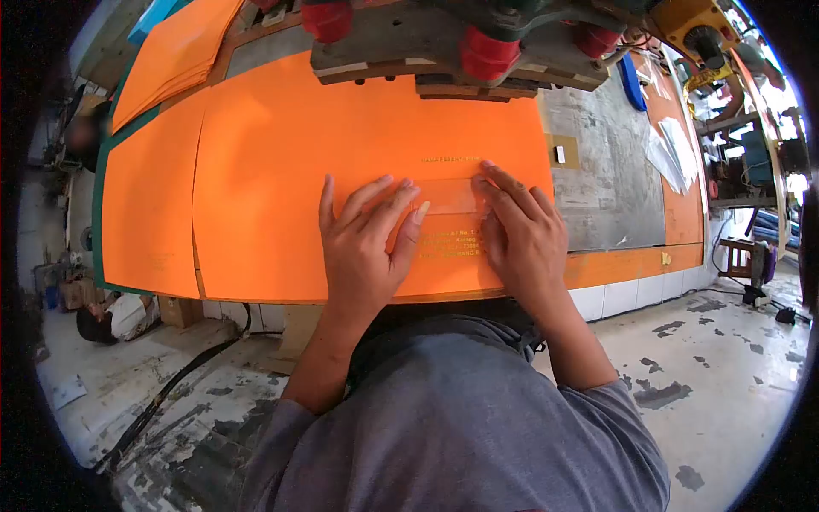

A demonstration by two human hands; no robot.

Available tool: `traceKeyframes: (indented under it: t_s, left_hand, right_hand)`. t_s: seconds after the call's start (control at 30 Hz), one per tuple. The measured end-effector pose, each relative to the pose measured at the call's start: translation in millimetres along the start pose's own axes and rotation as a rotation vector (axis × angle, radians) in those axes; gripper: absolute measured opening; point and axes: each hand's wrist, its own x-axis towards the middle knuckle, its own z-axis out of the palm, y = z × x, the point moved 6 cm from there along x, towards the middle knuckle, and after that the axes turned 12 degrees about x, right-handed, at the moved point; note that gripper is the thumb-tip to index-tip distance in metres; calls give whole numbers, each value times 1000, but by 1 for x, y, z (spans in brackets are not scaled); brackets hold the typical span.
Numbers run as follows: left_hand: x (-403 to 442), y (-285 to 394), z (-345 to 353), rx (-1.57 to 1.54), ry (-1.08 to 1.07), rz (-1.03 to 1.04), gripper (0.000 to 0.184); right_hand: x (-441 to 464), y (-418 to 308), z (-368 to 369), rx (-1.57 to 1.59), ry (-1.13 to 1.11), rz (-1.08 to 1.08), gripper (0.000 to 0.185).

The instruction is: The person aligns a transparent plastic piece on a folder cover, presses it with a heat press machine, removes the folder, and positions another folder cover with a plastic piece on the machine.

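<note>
A large orange sheet (273,205) with gold lettering lies flat on the bench in front of me. A narrow clear plastic strip (448,197) rests over it, between the upper gold line (450,160) and the gold text block (450,243). My left hand (367,235) has its thumb and index finger at the strip's left end, the other fingers spread. At the right end, my right hand (526,229) holds the strip with bent fingers, one fingertip near the upper lettering. Exactly how the fingertips grip the strip is hard to make out.
Above the sheet hangs a heavy machine head (426,55) with red parts. More orange sheets (175,60) are stacked at the upper left, and another orange sheet (149,200) lies at the left. Clear plastic pieces (674,154) lie at the right. A person (119,317) is low at the left.
</note>
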Motion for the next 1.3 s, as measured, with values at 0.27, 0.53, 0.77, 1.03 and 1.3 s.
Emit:
traceKeyframes:
  t_s: [0.27, 0.53, 0.77, 1.03, 1.3]
  left_hand:
    - [2, -9, 1, -264, -27, -81, 44]
    - [2, -6, 3, -148, -14, -9, 45]
    - [3, -2, 2, -99, -71, 16, 45]
    - [0, -2, 2, -99, 6, 12, 46]
    - [-1, -2, 7, -78, 8, 23, 37]
  right_hand:
    - [-1, 2, -1, 5, 4, 15, 40]
    - [0, 0, -3, 38, 3, 0, 37]
    - [4, -3, -2, 73, 25, -2, 34]
    - [6, -7, -1, 67, 53, -6, 32]
    - [4, -4, -2, 71, 71, 25, 26]
